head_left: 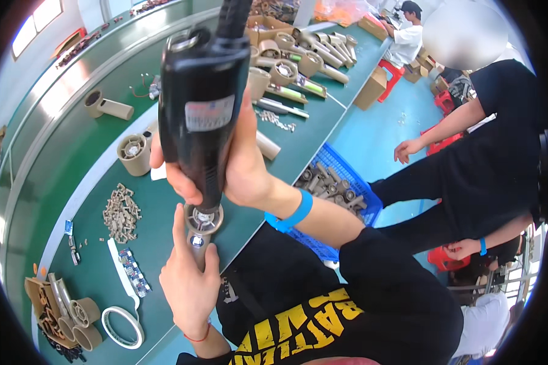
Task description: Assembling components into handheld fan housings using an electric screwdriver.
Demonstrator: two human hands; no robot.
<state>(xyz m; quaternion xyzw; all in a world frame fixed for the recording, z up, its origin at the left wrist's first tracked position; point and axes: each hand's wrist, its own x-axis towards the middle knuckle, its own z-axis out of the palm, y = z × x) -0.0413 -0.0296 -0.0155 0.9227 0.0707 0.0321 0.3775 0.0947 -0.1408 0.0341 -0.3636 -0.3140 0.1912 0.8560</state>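
My right hand (246,173), with a blue band at its wrist, grips a large black electric screwdriver (204,79) pointing down. Its tip meets the inside of the round head of a beige handheld fan housing (213,227). My left hand (192,286), a red string round its wrist, holds the housing's handle, the index finger stretched along the ring and the thumb on the other side. A similar housing (134,161) with a spoked inside stands just beyond on the green bench (164,237). The screwdriver hides part of the ring.
A heap of small beige parts (122,213), circuit boards (134,271), a tape roll (123,327) and a parts carton (39,298) lie left. More housings (286,70) crowd the far bench. A blue basket (365,188) of parts stands right, near a standing co-worker (481,164).
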